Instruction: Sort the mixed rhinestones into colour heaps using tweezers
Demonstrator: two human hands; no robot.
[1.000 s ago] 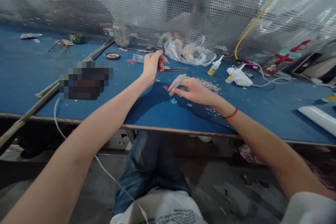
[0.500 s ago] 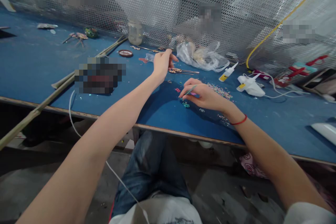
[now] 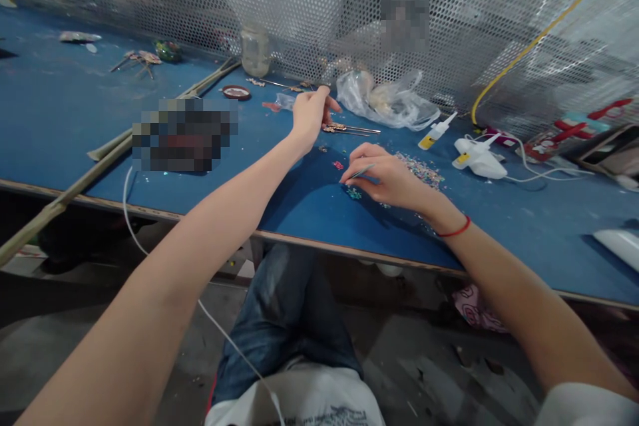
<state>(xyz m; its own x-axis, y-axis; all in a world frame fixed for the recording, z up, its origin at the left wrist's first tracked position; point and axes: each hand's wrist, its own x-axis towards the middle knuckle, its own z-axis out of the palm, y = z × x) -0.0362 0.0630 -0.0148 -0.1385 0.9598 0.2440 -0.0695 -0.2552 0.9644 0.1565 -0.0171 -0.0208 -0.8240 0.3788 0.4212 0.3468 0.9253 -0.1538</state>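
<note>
My right hand point(image 3: 382, 176) is closed in a pinch on slim tweezers point(image 3: 363, 172), held low over the blue tabletop point(image 3: 294, 203). Beside its fingertips lie a small red-pink cluster of pieces point(image 3: 338, 165) and a green cluster point(image 3: 354, 193). Many tiny multicoloured pieces point(image 3: 422, 170) are scattered behind that hand. My left hand point(image 3: 310, 114) is farther back, its fingers loosely bent and apart, with some of them hidden behind the hand. Right by those fingers are metal hairpins with flower-like ends point(image 3: 335, 128); no grip on them is visible.
Behind my hands sit a clear plastic bag point(image 3: 389, 103), a glass jar point(image 3: 255, 50) and a round brown-rimmed lid point(image 3: 235, 92). Glue bottles point(image 3: 436, 132) and a white glue gun point(image 3: 480, 156) stand to the right. Long bamboo sticks point(image 3: 114, 150) cross the left side. A perforated metal screen point(image 3: 299, 6) closes the back.
The view has shifted slightly. My left hand keeps its place by the hairpins. In my right hand the tweezers have turned a little, and a pink bit beneath them no longer shows.
</note>
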